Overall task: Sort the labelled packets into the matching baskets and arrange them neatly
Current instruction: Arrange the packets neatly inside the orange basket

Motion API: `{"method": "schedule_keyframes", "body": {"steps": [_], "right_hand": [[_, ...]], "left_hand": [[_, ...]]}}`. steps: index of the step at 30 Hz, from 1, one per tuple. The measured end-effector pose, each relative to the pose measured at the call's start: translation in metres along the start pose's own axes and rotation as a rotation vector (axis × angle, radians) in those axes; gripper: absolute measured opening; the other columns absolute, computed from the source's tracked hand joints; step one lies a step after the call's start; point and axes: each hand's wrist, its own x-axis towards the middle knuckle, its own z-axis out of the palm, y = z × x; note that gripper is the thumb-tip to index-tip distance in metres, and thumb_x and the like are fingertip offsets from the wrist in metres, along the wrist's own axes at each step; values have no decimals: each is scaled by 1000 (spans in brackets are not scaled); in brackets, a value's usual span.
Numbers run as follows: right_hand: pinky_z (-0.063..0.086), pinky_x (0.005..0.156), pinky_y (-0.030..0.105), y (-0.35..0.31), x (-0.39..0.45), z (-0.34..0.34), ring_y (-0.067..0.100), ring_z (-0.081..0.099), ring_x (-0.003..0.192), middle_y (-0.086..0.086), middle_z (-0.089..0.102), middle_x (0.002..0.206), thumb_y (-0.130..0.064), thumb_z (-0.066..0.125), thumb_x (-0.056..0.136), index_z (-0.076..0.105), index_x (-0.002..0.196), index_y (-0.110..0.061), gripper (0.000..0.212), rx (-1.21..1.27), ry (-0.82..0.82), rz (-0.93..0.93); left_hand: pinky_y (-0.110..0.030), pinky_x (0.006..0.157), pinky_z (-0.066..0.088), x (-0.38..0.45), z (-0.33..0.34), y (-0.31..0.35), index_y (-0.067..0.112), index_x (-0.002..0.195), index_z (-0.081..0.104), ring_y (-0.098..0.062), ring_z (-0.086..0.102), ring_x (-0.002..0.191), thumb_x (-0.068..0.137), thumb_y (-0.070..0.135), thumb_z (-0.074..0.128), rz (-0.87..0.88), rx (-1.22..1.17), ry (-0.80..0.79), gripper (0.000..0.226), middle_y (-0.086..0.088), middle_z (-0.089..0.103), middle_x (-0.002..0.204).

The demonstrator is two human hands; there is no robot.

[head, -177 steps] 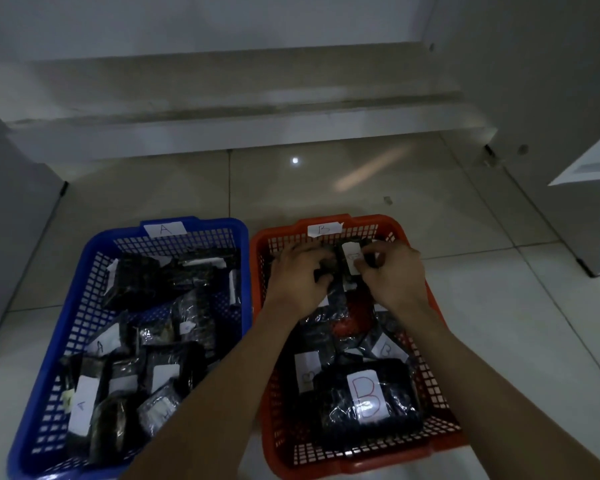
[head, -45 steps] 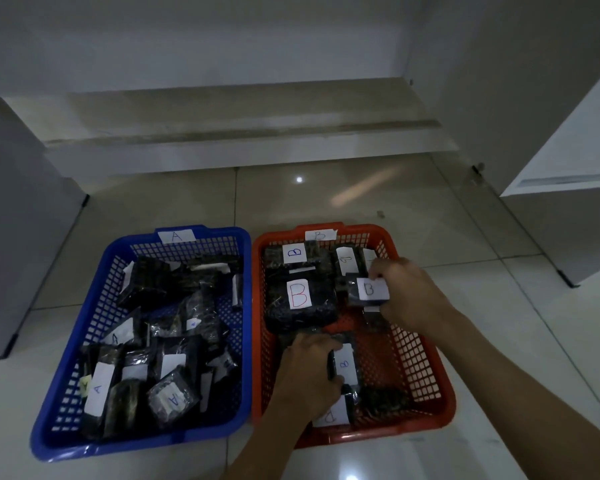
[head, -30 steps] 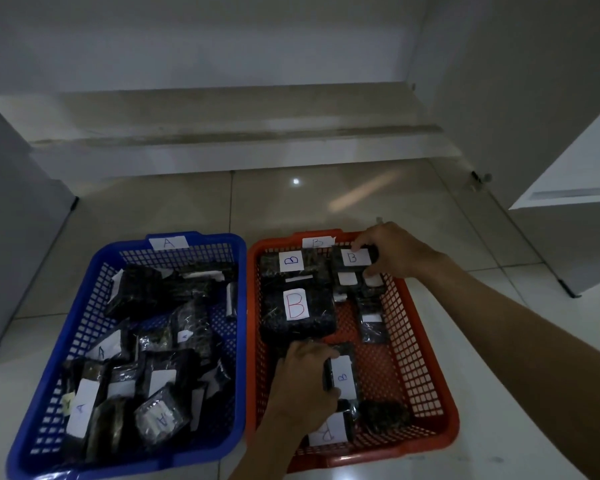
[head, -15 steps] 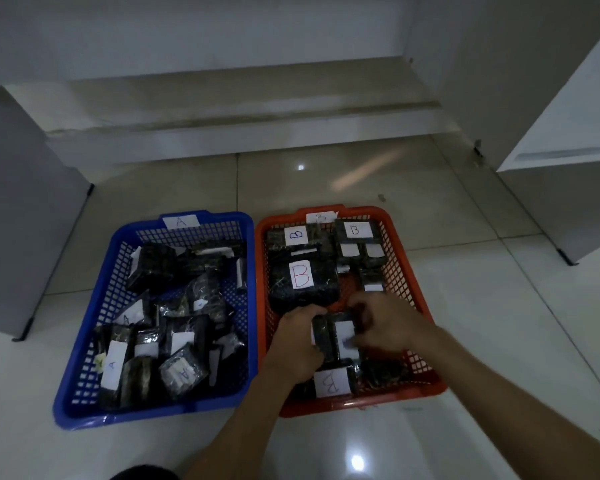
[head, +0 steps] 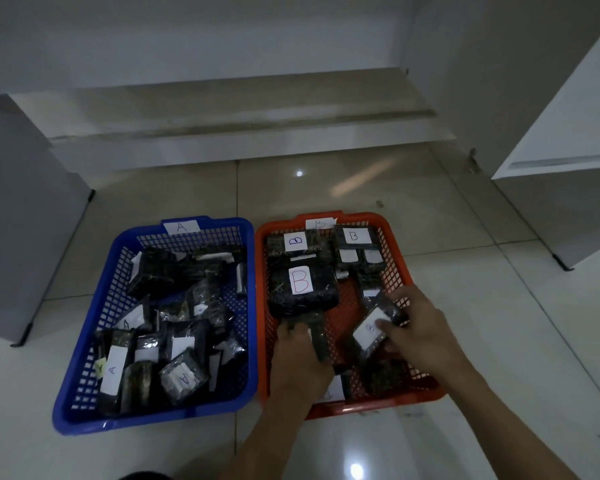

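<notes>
Baskets side by side on tiled floor point(head: 361, 181), head view only. Blue basket point(head: 84, 341) on the left w/ "A" tag at its far rim, full of dark packets lying jumbled, some w/ A labels. Orange basket point(head: 400, 268) on the right w/ "B" tag at far rim. In its far half: big B packet point(head: 302, 285), smaller B packets behind it and in far right corner, lying flat in rows. Left hand point(head: 298, 362) is in the near left part of the orange basket, fingers closed round a narrow dark packet point(head: 317, 336). Right hand point(head: 420, 330) is at mid right, fingers pinched on a small labelled packet point(head: 369, 332), tilted, label up. More packets lie at the near edge, partly hidden by hands.
</notes>
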Motion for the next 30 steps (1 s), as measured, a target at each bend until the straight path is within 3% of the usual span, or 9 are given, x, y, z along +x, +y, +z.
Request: {"method": "schedule_keyframes", "body": {"steps": [4, 7, 11, 15, 19, 23, 27, 30], "right_hand": [[64, 61, 37, -4, -6, -7, 18, 76, 75, 5, 72, 103, 0, 74, 87, 55, 121, -24, 46, 301, 157, 21], [64, 66, 39, -6, -8, -7, 26, 76, 82, 10, 68, 106, 4, 68, 90, 55, 129, -23, 50, 472, 146, 70], [63, 57, 34, -7, -10, -9, 30, 77, 71, 14, 70, 101, 3, 62, 94, 58, 124, -19, 37, 569, 136, 115], [63, 56, 38, 1, -9, -3, 23, 76, 68, 7, 71, 102, -4, 63, 95, 62, 112, -19, 22, 359, 129, 99], [63, 56, 41, 9, -2, 9, 18, 74, 61, -1, 71, 92, -6, 63, 95, 59, 111, -25, 25, 105, 149, 12], [64, 64, 45, 12, 12, 21, 23, 75, 79, 4, 72, 104, -12, 64, 94, 57, 115, -33, 31, -35, 123, -30], [64, 66, 42, 3, 24, 29, 23, 73, 83, 5, 71, 102, -12, 61, 96, 59, 116, -24, 24, -117, 64, -65], [60, 80, 37, 0, 25, 31, 25, 69, 94, 7, 70, 107, -15, 63, 95, 63, 119, -18, 25, -339, 79, -122]], "left_hand": [[-33, 98, 47, -5, 9, 15, 20, 127, 38, -22, 45, 121, 82, 41, 71, -111, 106, 63, 59, -5, 34, 133], [-34, 94, 51, 0, 10, 22, 19, 127, 33, -24, 45, 119, 79, 38, 74, -162, 164, 97, 66, -7, 34, 130], [-34, 92, 52, 4, 11, 25, 17, 128, 28, -26, 46, 116, 76, 36, 75, -183, 187, 91, 73, -9, 34, 127], [-34, 97, 49, 2, 12, 21, 17, 134, 22, -27, 45, 121, 76, 39, 75, -181, 164, 91, 82, -10, 33, 132], [-33, 96, 49, -2, 13, 21, 18, 132, 22, -27, 43, 122, 78, 41, 72, -183, 205, 109, 77, -9, 31, 132], [-32, 97, 49, -2, 17, 24, 18, 130, 28, -26, 40, 124, 77, 38, 72, -182, 276, 151, 72, -9, 32, 133], [-30, 98, 49, 0, 20, 19, 18, 130, 31, -25, 35, 128, 77, 36, 72, -153, 283, 180, 70, -8, 32, 137], [-30, 96, 49, 0, 19, 13, 19, 128, 32, -24, 35, 128, 77, 34, 71, -136, 241, 162, 65, -6, 34, 135]]}}
